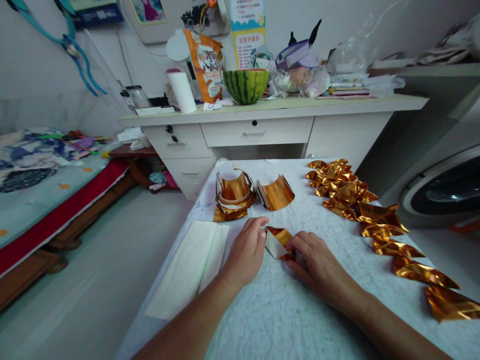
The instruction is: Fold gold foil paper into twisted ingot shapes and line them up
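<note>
Between my hands, low over the table, is a small folded piece of gold foil paper (278, 243) with its white side partly showing. My left hand (250, 248) pinches its left corner with thumb and fingers. At its right end, the fingers of my right hand (312, 260) are closed on it. Just beyond my hands lie a stack of curled gold foil sheets (234, 192) and a smaller curled stack (277, 193). White paper sheets (187, 267) lie flat to the left. Along the right side runs a row of folded gold foil pieces (347, 192).
The work table (255, 320) has a pale quilted cover. Behind it stands a white desk (258, 131) bearing a watermelon half (246, 85), an orange pouch (206, 67) and a paper roll (182, 91). A washing machine (442, 185) is at the right, a bed (67, 200) at the left.
</note>
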The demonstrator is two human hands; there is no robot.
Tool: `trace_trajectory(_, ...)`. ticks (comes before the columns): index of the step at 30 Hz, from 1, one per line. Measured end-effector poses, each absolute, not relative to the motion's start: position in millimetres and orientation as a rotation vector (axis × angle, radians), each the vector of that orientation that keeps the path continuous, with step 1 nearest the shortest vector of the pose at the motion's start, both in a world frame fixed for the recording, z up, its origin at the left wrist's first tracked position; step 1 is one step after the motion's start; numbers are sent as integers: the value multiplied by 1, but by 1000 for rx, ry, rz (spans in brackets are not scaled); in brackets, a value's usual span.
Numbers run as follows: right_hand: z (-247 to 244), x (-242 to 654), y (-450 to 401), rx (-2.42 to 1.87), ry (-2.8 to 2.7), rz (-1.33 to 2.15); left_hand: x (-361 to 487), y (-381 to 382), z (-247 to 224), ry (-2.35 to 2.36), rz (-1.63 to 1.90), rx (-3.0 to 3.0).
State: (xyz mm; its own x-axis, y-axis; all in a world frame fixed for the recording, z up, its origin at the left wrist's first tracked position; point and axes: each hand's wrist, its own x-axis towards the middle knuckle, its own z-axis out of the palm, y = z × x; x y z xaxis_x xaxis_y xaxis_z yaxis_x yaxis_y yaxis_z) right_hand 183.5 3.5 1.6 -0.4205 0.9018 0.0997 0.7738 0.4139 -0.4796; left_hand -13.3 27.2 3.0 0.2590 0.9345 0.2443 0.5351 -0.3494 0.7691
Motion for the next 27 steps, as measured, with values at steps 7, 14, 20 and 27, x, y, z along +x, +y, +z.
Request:
trace_trajectory(7, 2, 185, 5, -1401, -2292, 565, -14, 34, -3, 1659, 768, 2180)
trace_trajectory(14, -3, 185, 7, -1357, -2258, 559, -7, 35, -10, 1674, 714, 2234)
trace_trajectory(20, -7, 188, 9, -1362, -2245, 563, -6, 36, -5, 1501, 722, 2195)
trace_trajectory(27, -1, 191, 11, -1405, -2264, 511, -7, 37, -1, 1424, 727, 2190)
